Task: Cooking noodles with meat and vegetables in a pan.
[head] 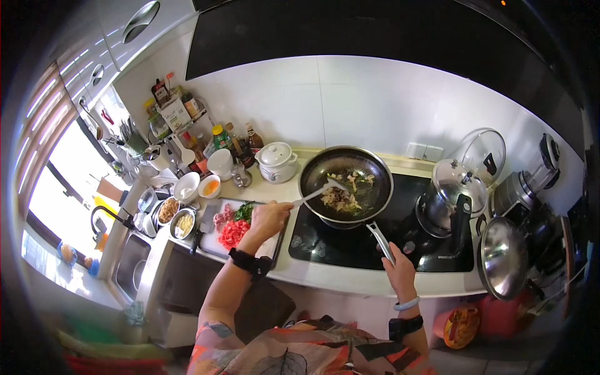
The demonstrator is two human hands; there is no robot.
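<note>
My left hand (272, 218) grips the handle of a pale spatula (318, 192), whose blade rests among browned chopped food (340, 200) in a dark wok (307, 171). The wok stands tilted on the black glass cooktop (328, 248). Its metal handle (380, 241) is in my right hand (401, 269). Beneath my left forearm lies a cutting board (213, 241) with diced red food (233, 233), chopped greens (243, 212) and pink minced meat (224, 217). A knife handle (195, 243) sticks out at the board's left edge.
Bowls of shredded brown food (168, 211), chopped pale food (183, 226) and beaten egg (210, 187) stand left. Behind are a white lidded pot (276, 161) and bottles (254, 138). A pressure cooker (454, 187) stands right, beside a metal lid (504, 258). The sink (133, 265) lies far left.
</note>
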